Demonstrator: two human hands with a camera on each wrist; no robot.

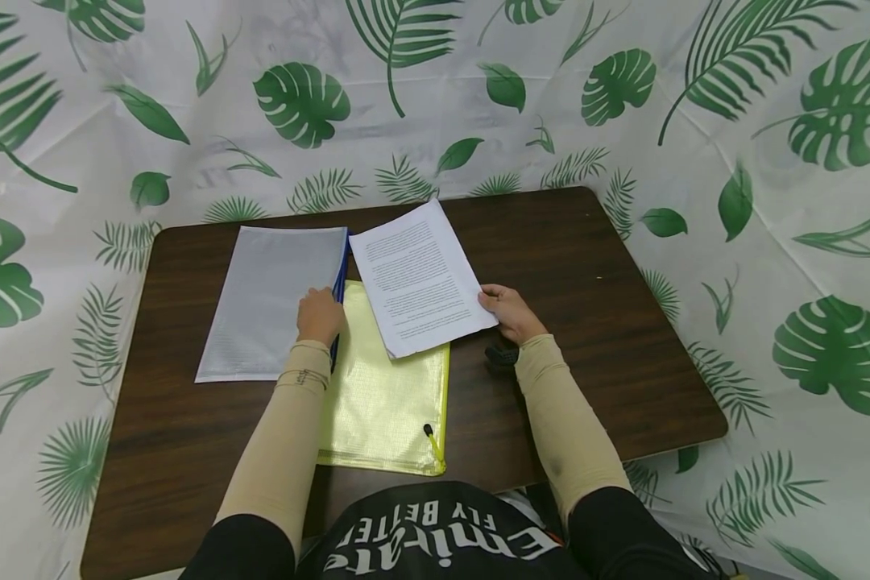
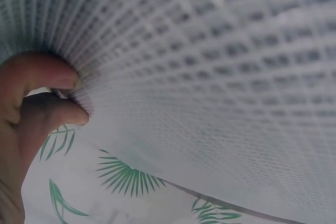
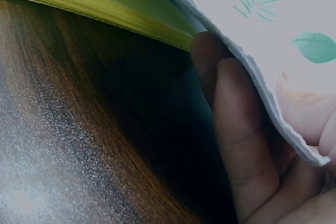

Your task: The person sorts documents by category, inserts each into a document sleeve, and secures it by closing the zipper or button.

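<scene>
On the left of the table lies a whitish see-through mesh zipper pouch (image 1: 271,298) with a blue edge on its right side. My left hand (image 1: 321,316) pinches it by that edge; up close, thumb and finger (image 2: 52,114) meet on the gathered mesh. In my right hand (image 1: 513,312) is a stack of printed paper sheets (image 1: 424,278), gripped at its lower right corner and slightly tilted. The right wrist view shows fingers (image 3: 241,124) beneath the stack and the thumb on top. The stack overlaps the upper part of a yellow mesh zipper pouch (image 1: 384,411).
The dark wooden table (image 1: 594,379) has rounded corners and extends to the right of the papers. A small dark object (image 1: 502,356) is beside the right wrist. A black zipper pull (image 1: 428,431) sits on the yellow pouch. Behind hangs a leaf-print cloth (image 1: 435,129).
</scene>
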